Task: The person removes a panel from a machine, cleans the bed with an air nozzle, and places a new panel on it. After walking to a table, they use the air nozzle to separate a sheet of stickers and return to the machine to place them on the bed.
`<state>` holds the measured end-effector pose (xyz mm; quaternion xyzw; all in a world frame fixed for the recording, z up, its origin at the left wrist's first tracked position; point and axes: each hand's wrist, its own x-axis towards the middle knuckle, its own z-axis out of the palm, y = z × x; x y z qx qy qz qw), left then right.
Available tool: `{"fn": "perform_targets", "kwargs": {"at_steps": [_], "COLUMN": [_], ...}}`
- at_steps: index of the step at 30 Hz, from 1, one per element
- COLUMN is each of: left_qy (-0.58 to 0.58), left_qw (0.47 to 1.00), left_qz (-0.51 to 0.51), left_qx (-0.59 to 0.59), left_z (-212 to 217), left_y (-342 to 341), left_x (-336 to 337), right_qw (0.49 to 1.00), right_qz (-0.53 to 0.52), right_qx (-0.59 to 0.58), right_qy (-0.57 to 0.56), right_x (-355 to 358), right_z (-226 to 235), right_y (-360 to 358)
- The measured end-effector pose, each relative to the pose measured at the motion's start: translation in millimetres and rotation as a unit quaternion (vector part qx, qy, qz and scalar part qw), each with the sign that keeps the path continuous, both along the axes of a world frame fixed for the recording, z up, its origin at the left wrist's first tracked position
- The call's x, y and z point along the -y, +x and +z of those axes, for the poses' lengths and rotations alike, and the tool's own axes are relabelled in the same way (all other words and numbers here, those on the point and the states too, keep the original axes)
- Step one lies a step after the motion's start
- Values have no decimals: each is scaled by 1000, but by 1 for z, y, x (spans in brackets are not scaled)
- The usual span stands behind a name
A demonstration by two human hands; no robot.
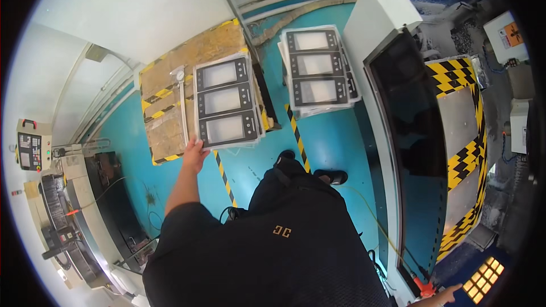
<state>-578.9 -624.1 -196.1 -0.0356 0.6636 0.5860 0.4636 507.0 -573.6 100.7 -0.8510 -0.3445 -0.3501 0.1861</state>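
Note:
My left hand (195, 154) reaches to the near left corner of a stack of clear sheets with black-framed panels (223, 100). Its fingers are closed at that corner, seemingly pinching the sheet's edge; how many layers it grips I cannot tell. The stack lies on a worn brown table (162, 85) edged with yellow-black tape. A long dial caliper (182, 102) lies just left of the stack, its lower end close to my fingers. At the lower right rim, my right hand (449, 295) shows partly, index finger stretched out, beside a red-handled air gun (424, 287).
A second stack of similar panels (316, 68) stands right of the table. A machine with a dark window door (406, 102) borders my right side. A control panel (33, 145) is at far left. Striped tape (297, 136) and a yellow hose (375, 216) cross the turquoise floor (256, 165).

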Motion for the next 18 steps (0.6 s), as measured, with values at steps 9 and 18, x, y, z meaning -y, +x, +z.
{"fn": "perform_targets", "kwargs": {"at_steps": [9, 18], "left_qy": [-255, 258], "left_qw": [920, 575], "left_qz": [-214, -707], "left_qx": [-205, -319], "left_z": [-41, 70], "left_y": [-52, 209], "left_x": [-3, -171], "right_qw": [801, 313], "right_qz": [156, 162], "right_qx": [-555, -862], "right_qy": [162, 365], "right_x": [-85, -116], "right_z": [-2, -136], "right_y": [-254, -552]}}
